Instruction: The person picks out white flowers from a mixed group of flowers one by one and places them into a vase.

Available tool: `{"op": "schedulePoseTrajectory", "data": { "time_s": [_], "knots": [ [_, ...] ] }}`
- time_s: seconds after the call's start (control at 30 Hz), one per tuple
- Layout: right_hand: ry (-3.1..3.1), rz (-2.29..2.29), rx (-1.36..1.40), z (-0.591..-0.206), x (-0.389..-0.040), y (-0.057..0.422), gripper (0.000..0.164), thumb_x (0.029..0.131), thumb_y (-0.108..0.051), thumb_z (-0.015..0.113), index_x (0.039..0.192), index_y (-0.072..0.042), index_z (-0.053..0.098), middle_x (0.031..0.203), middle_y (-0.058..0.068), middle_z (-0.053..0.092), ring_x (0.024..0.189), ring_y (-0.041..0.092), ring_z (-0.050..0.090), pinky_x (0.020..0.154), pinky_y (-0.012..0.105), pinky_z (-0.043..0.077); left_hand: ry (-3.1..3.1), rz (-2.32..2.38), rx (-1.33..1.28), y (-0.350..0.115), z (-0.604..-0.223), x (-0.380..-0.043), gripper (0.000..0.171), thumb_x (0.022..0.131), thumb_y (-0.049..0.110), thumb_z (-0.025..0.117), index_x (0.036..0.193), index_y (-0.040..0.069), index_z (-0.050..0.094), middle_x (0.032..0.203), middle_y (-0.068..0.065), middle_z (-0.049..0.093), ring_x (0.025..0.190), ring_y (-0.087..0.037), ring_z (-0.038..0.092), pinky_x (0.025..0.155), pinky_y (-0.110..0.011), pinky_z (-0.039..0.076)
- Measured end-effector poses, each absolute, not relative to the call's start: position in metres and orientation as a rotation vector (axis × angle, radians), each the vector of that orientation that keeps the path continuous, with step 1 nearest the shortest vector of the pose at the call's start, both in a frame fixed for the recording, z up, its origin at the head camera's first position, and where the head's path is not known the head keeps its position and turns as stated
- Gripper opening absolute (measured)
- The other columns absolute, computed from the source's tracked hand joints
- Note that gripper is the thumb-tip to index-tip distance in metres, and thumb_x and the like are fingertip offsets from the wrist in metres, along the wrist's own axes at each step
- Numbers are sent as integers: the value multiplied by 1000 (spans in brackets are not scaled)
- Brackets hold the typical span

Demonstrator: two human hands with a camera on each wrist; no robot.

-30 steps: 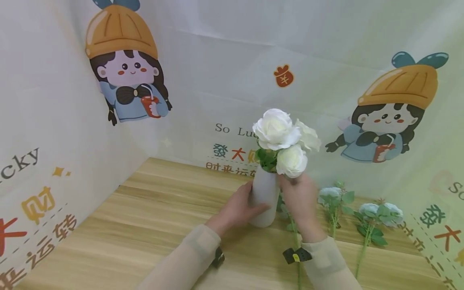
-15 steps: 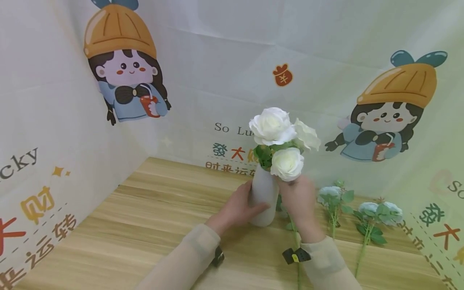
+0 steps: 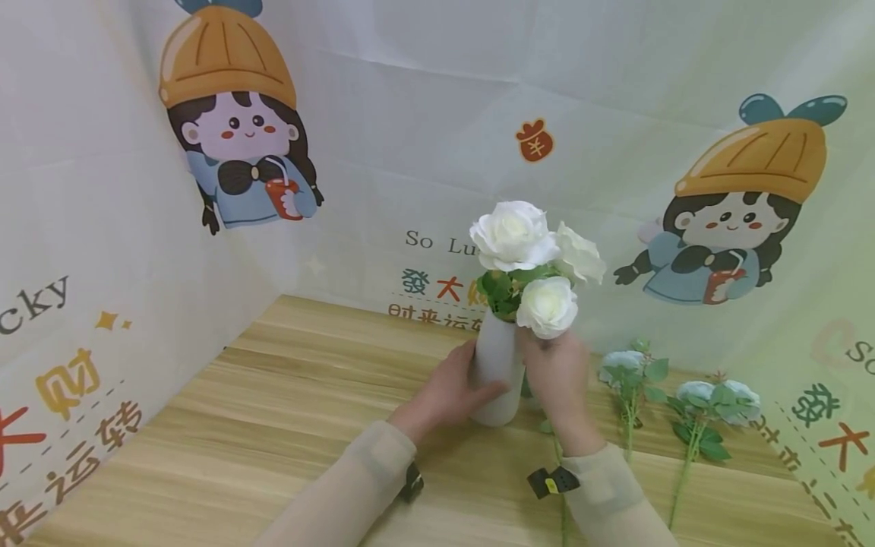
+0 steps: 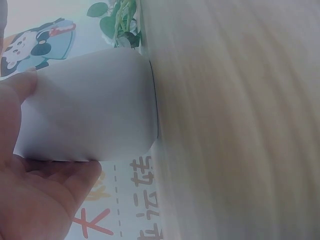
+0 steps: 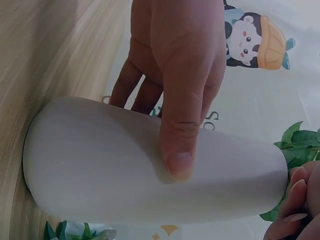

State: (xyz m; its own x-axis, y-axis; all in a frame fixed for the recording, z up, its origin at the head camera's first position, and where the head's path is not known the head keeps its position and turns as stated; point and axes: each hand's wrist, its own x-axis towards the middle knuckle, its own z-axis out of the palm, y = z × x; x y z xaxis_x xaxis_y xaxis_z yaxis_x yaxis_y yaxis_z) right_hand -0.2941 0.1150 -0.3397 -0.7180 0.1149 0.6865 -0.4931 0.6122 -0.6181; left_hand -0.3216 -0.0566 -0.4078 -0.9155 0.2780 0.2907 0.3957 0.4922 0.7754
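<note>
A white vase (image 3: 495,361) stands on the wooden table, leaning slightly, with white roses (image 3: 514,235) and green leaves above its mouth. My left hand (image 3: 444,391) grips the vase's body from the left; in the right wrist view its thumb (image 5: 181,140) lies along the side. Right at the mouth, my right hand (image 3: 560,380) holds the front white rose (image 3: 548,306) just under its bloom. The right fingertips (image 5: 295,192) are curled together beside the rim, and the stem between them is hidden. In the left wrist view the vase's base (image 4: 135,105) meets the table.
To the right lie pale blue flowers (image 3: 714,403) with long green stems, and another pale blue one (image 3: 623,365) nearer the vase. A green stem (image 3: 563,501) runs under my right wrist. A printed cloth (image 3: 410,152) walls the table's back and sides.
The front white rose shifted left, then slightly back right, with my right hand. The large rose settled a little to the left. My left hand keeps its grip on the vase.
</note>
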Motion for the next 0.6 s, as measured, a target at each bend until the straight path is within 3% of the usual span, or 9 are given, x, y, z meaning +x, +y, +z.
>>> {"op": "schedulePoseTrajectory", "data": {
  "time_s": [0.13, 0.27, 0.43, 0.6],
  "knots": [
    [-2116, 1099, 303, -341, -295, 112, 15, 100, -8, 73, 99, 7, 75, 66, 18, 65, 57, 22, 57, 55, 34, 49, -2596, -1403, -595, -57, -408, -322, 86, 101, 42, 79, 164, -2, 40, 153, -24, 60, 136, -40, 65, 116, -55, 58],
    [-2111, 1032, 313, -343, -297, 110, 15, 98, -8, 75, 99, 7, 76, 64, 13, 60, 59, 20, 48, 54, 40, 48, -2588, -1396, -602, -56, -407, -324, 85, 101, 39, 80, 163, -2, 40, 152, -25, 61, 135, -39, 65, 115, -55, 58],
    [-2106, 1009, 310, -345, -298, 111, 15, 99, -8, 75, 99, 7, 75, 64, 15, 63, 58, 25, 55, 54, 45, 51, -2597, -1398, -596, -56, -408, -325, 86, 101, 40, 79, 164, -2, 39, 153, -25, 59, 136, -40, 64, 116, -55, 57],
    [-2086, 985, 327, -346, -299, 114, 16, 100, -9, 76, 100, 6, 77, 72, 22, 74, 62, 36, 71, 58, 52, 61, -2604, -1409, -593, -56, -410, -326, 87, 101, 42, 79, 165, -2, 38, 154, -25, 58, 137, -40, 63, 118, -56, 56]
  ]
}}
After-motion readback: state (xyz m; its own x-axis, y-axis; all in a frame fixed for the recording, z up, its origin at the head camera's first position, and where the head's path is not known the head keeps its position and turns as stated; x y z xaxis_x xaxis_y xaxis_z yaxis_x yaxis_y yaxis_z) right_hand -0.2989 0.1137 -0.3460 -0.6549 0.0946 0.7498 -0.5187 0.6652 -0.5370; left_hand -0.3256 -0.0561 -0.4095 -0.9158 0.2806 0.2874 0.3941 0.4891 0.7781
